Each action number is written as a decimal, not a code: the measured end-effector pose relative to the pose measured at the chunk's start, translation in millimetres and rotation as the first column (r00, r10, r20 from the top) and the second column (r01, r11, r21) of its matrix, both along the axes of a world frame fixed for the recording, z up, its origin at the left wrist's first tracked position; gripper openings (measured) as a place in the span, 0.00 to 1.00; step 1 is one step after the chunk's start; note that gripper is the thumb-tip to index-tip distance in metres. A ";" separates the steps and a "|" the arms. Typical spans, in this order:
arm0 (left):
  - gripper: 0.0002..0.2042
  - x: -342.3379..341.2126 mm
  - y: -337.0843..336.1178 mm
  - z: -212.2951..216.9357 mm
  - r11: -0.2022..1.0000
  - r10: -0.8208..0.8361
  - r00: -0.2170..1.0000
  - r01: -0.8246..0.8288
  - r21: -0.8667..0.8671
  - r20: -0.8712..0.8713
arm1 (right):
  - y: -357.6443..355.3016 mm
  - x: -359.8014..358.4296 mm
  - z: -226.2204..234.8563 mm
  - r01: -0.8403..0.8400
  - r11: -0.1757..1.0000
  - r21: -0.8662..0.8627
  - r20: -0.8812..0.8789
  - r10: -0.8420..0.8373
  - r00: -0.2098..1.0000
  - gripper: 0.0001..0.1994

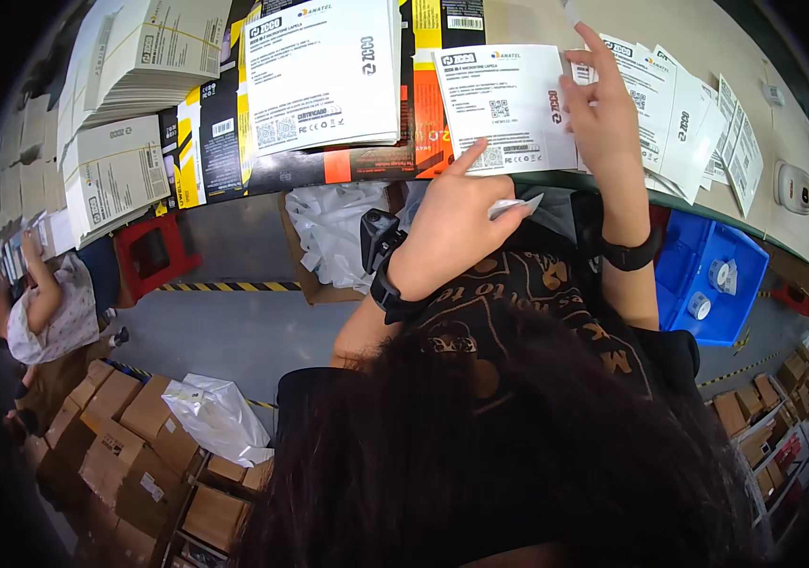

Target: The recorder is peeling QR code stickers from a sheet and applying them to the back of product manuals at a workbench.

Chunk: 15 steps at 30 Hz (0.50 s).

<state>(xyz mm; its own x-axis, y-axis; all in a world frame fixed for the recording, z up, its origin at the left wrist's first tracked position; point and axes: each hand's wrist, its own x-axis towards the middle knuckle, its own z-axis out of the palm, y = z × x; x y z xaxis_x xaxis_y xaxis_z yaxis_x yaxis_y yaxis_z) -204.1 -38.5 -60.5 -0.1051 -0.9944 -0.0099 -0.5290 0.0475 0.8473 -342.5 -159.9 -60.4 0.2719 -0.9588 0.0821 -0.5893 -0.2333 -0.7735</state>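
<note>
While the white printed sheet (504, 109) lies flat on the surface (527, 24), its long axis runs roughly from side to side across the view, with its printed lines sloping slightly, and it sits between the two hands and just beyond them. The left hand (447, 232) is mostly curled, its forefinger stretched out so that the tip touches the sheet's near edge, while the thumb and the other fingers pinch a small pale strip (515, 205) that sticks out toward the right hand. The right hand (603, 109) rests at the sheet's right edge with its fingers loosely spread and raised; a thin pale sliver (570, 13) shows above its fingertips, though whether the fingers grip it cannot be told. Each wrist bears a dark band. Just beyond the right hand lies a fan of similar white sheets (679, 118). Beyond the left hand, a larger white sheet (324, 76) rests on black, yellow and orange flat cartons (210, 142). Below the right forearm stands a blue bin (679, 265).
</note>
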 end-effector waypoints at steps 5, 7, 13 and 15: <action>0.08 0.0 -1.6 -1.2 0.998 -0.004 1.000 0.002 -0.057 -0.023 | -5.6 -3.2 6.4 -0.038 0.980 0.195 0.102 0.018 0.995 0.25; 0.08 -0.2 -1.1 -3.2 0.995 0.011 1.000 -0.012 -0.097 -0.013 | -6.5 -3.8 5.7 -0.041 0.980 0.196 0.125 0.017 0.992 0.25; 0.08 3.1 2.8 -8.2 0.996 0.017 1.000 -0.017 -0.090 0.003 | -8.5 -1.0 6.1 -0.140 0.990 0.019 0.293 0.128 0.948 0.28; 0.08 8.1 3.1 -9.6 0.993 -0.009 1.000 0.009 -0.114 0.004 | -5.3 1.6 9.1 -0.122 0.990 0.065 0.444 0.081 0.892 0.29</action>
